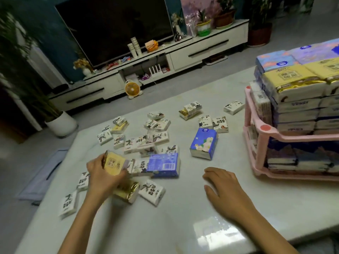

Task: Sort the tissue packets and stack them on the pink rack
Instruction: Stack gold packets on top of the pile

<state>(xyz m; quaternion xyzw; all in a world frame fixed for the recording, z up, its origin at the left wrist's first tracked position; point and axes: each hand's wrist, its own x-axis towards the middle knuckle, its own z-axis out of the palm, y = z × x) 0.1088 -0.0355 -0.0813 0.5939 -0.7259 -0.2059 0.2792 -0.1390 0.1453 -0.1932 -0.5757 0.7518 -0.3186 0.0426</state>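
One yellow tissue packet: gripped in the left hand, fingers curled round it, tilted up off the table.
Gold-ended packet: lies on the table just under that hand's wrist side, touching it.
Right hand: flat on the table, palm down, fingers spread and relaxed, holding nothing.
Blue packet: lies flat between the two hands, just beside the left hand's fingertips.
Flowered blue packet: sits beyond the right hand, apart from the other blue one.
Small white packets: many, scattered loosely around and beyond the left hand, some overlapping; a few lie farther out, ahead of the right hand.
Pink rack: stands to the right of the right hand, near the table's edge, with two tiers showing.
Stacked packets: piled high on the rack's upper tier, yellow and blue ones on top; more fill the lower tier.
Table: pale, glossy, carrying everything above.
Beyond the table: television on a white cabinet, small orange fan on the floor, potted plant far left.
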